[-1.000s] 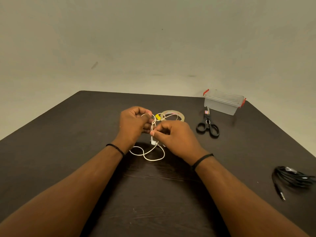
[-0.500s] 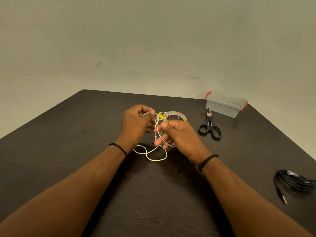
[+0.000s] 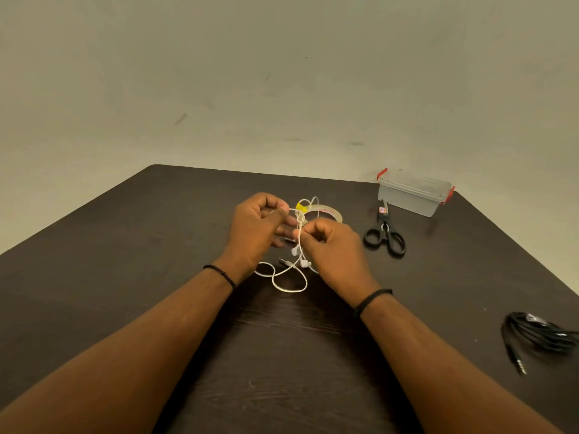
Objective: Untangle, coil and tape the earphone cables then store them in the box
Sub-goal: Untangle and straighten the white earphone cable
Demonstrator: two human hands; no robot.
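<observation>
A tangled white earphone cable (image 3: pixel 289 281) hangs between my hands over the middle of the dark table. My left hand (image 3: pixel 258 228) pinches its upper strands with thumb and fingers. My right hand (image 3: pixel 332 252) pinches the cable just right of the knot. Loops, earbuds and the plug dangle below onto the table. A roll of clear tape (image 3: pixel 327 213) with a yellow end tab lies just behind my hands. A clear plastic box (image 3: pixel 413 192) with red clips and its lid on stands at the back right.
Black scissors (image 3: pixel 385 236) lie between the tape and the box. A bundled black earphone cable (image 3: pixel 545 335) with its plug sticking out lies near the right edge of the table (image 3: pixel 125 277). A bare wall rises behind.
My right hand's fingers have curled back in and pinch the cable higher up. The dangling loops and earbuds shifted slightly. My left hand keeps its hold.
</observation>
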